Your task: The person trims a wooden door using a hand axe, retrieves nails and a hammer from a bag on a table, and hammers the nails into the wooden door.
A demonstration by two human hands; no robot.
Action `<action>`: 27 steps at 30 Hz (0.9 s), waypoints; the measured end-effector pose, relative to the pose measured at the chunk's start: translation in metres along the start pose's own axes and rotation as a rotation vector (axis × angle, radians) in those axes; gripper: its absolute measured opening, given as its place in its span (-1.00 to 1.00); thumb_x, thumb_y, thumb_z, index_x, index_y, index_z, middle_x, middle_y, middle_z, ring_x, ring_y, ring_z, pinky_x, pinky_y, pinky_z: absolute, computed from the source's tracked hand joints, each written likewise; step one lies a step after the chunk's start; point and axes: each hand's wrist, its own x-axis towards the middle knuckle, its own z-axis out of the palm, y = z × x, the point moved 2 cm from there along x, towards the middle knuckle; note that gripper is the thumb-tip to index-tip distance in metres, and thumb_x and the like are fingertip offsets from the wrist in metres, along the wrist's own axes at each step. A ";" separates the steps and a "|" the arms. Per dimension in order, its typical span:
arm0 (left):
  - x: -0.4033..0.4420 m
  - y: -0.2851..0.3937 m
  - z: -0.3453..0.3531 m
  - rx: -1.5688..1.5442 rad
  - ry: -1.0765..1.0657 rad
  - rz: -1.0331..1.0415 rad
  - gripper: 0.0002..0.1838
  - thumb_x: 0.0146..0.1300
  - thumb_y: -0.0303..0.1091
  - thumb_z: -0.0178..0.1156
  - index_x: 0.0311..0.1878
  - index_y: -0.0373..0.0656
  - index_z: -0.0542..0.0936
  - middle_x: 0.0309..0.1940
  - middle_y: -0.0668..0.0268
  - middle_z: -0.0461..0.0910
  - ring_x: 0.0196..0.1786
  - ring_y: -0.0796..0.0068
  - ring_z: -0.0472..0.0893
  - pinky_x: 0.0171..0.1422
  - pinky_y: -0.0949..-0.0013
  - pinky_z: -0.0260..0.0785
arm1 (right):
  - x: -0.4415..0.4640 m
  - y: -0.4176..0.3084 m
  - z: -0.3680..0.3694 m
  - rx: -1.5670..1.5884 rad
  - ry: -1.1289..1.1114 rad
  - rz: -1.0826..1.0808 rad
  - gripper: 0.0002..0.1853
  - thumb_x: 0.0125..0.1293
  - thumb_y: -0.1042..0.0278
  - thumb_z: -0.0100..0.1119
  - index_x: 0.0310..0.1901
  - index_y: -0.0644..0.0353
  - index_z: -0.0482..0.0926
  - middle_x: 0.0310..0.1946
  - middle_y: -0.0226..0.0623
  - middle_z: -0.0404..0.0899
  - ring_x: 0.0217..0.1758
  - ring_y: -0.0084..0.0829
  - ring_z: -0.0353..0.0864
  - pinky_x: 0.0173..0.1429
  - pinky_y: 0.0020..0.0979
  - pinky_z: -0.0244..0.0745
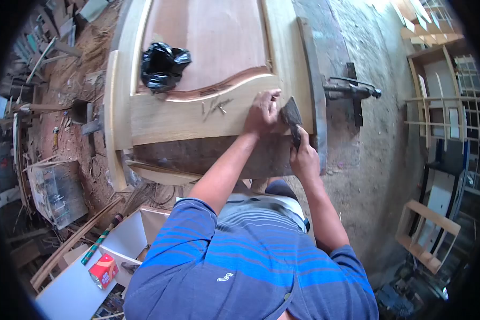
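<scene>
Pale-wood framed panel [218, 60]; pinkish-brown inset [224, 32]; curved moulded edge [224, 84] | Right hand [305, 158]: grasping dark, flat-headed tool [291, 113] | Left hand [261, 113]: at lower rail [168, 121]; cannot tell whether holding anything

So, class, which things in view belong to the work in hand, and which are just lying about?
Seemingly in the work:
- dark tool, in the right hand
- panelled wooden piece, below the left hand
- small loose pieces on it, probably
- black plastic bag on it, perhaps

Seemingly just lying about:
- red box
- green striped stick
- open wooden frame
</scene>
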 end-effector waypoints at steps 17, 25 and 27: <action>-0.026 -0.026 -0.169 0.695 -0.014 0.002 -0.90 0.30 -0.36 0.45 -0.15 -0.09 0.79 -0.13 0.20 0.78 0.07 0.06 0.74 0.30 0.00 0.57 | -0.007 0.008 0.011 0.055 0.037 -0.076 -0.30 0.63 0.21 0.25 0.68 -0.09 0.19 -0.16 0.30 0.79 -0.09 0.42 0.78 -0.01 0.32 0.63; -0.024 -0.020 -0.166 0.822 0.079 0.095 -0.95 0.28 -0.40 0.46 -0.23 -0.05 0.77 -0.18 0.31 0.74 -0.02 0.16 0.71 0.23 0.06 0.55 | -0.008 -0.001 0.006 0.086 0.033 -0.043 -0.36 0.64 0.26 0.24 0.64 -0.11 0.26 -0.11 0.33 0.79 0.00 0.44 0.77 0.05 0.33 0.62; -0.023 -0.011 -0.162 0.754 0.167 0.112 -0.95 0.30 -0.43 0.44 -0.20 -0.07 0.76 -0.19 0.30 0.74 -0.04 0.16 0.71 0.20 0.06 0.57 | -0.007 0.003 0.009 0.080 0.035 -0.056 -0.34 0.63 0.23 0.25 0.65 -0.13 0.24 -0.13 0.30 0.80 -0.04 0.43 0.78 0.01 0.32 0.63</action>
